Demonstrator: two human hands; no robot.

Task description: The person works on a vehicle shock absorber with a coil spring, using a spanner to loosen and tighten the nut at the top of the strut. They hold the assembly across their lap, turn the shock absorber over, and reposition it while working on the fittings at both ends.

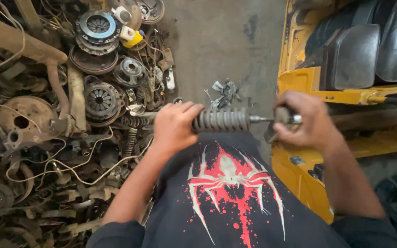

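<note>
Over lap, head view: left hand (173, 126) clenched round coil end of shock absorber (221, 120), right hand (306, 120) gripping rod end, so it hangs level between both grips, steady above dark printed shirt (228, 193). Scrap pile (60, 119) of clutch plates, springs, wires far left on floor; yellow vehicle body (309, 82) right.

Dull grey metal coil spring (221, 120) on a smooth rod, beside rusty, grimy metal scrap (47, 124).

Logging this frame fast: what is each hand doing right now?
Left hand: closed on the coil-spring shock absorber.
Right hand: closed on the shock absorber's rod end.
</note>
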